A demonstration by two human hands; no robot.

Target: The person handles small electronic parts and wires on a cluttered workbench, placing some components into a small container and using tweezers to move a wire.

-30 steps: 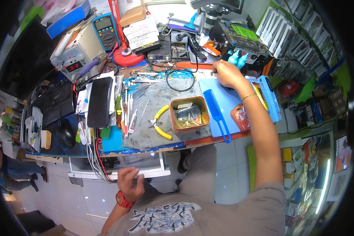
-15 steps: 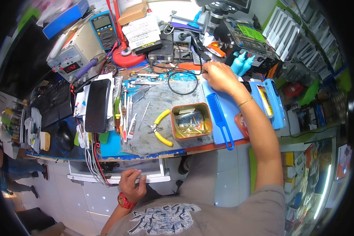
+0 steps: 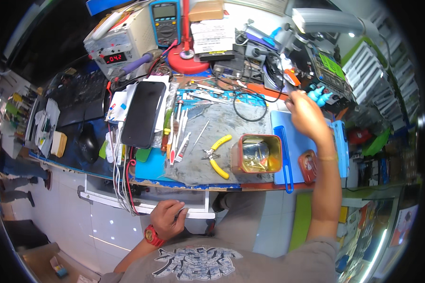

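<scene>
My right hand point(image 3: 309, 115) reaches over the far edge of a light blue mat point(image 3: 295, 137). Its fingers are pinched together beside a black cable point(image 3: 251, 118) that loops on the bench; what lies between the fingertips is hidden. Below that hand, a blue comb point(image 3: 284, 155) and a red tin lid point(image 3: 309, 166) lie on the mat. Left of the comb stands a square tin point(image 3: 236, 160) with small metal parts inside, and yellow-handled cutters point(image 3: 217, 157) lie next to it. My left hand point(image 3: 167, 219), below the bench, is closed round the rim of a white open drawer point(image 3: 200, 215).
A black phone point(image 3: 145, 113) lies on papers, with thin tools and a small tube to its right. Behind stand a power supply point(image 3: 120, 47), a multimeter point(image 3: 166, 23) and a red stand base point(image 3: 189, 61). Light blue bottles point(image 3: 320, 95) stand beyond my right hand. White cables point(image 3: 120, 174) hang over the front edge.
The view has turned, so the bench appears further right and lower. My right hand has shifted slightly right and away along the mat's far edge. My left hand stays at the drawer.
</scene>
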